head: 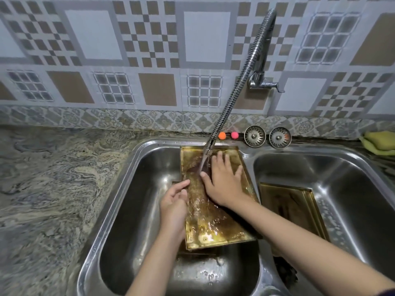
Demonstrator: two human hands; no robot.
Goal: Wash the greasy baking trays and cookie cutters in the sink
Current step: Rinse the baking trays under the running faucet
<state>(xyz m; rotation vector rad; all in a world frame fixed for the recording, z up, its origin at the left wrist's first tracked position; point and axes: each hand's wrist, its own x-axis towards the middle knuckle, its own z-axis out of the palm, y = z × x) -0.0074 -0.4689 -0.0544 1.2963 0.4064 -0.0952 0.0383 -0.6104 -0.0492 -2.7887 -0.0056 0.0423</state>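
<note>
Baking tray [213,221] lay tilted across the left sink basin [136,189] under running faucet [241,82] water. Right hand [224,184] pressed flat on it, fingers spread. Left hand [174,204] gripped its left edge. Second tray [292,206] stood in the right basin.

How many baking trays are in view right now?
2: one baking tray under the tap in the left basin, held by both hands; another tray in the right basin. More may be hidden underneath.
</note>
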